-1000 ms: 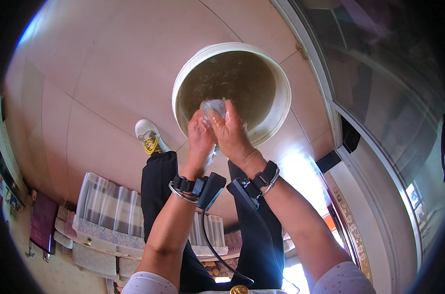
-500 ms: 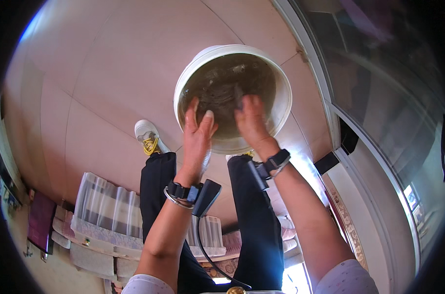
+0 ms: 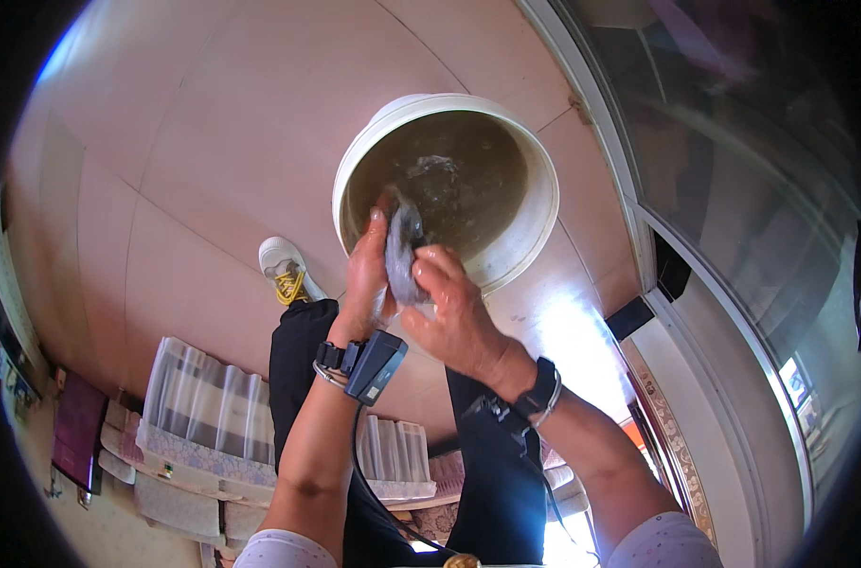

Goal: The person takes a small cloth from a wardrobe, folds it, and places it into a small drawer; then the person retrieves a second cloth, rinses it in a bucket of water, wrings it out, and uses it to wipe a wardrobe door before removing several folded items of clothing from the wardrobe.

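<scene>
A wet grey-blue cloth is bunched between my hands at the near-left rim of a white bucket. My left hand grips it from the left, its palm turned inward and its fingers pointing toward the water. Curled fingers of my right hand close on the cloth's lower right side; that hand lies at the bucket's near edge. Murky brown water fills much of the bucket, with ripples and a patch of froth near its middle. Both hands look wet.
The bucket stands on pinkish floor tiles. A framed glass sliding door runs along the right. My shoe with yellow laces is left of the bucket. Behind, a sofa with a striped cover and a dark screen show.
My hands have come up out of the water toward me and together, bringing the wet cloth into sight. The right hand has swung left and closed on it.
</scene>
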Demonstrator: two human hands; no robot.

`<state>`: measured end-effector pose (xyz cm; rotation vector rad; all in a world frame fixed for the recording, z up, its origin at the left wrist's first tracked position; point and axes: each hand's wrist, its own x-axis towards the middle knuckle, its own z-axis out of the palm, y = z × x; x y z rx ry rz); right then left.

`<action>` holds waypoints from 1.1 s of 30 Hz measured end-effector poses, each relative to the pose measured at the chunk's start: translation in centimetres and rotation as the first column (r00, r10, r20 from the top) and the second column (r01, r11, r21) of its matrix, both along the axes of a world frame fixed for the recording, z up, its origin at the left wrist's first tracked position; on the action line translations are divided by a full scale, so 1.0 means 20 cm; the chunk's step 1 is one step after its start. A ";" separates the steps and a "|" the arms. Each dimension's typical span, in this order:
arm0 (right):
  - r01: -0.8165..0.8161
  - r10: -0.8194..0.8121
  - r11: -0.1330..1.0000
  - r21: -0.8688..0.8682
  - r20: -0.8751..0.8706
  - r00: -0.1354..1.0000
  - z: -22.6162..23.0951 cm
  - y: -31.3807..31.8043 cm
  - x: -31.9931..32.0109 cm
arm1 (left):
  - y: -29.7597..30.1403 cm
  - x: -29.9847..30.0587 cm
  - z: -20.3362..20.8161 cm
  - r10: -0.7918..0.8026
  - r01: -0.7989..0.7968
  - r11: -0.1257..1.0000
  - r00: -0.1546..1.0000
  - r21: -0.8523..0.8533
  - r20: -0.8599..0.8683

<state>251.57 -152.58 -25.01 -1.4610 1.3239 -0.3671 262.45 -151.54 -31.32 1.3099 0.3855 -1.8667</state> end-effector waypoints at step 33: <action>0.234 -0.220 0.960 0.153 -0.102 0.970 0.06 -0.04 -0.33 | -0.03 0.03 0.06 -0.085 0.228 0.941 0.875 -0.250 0.477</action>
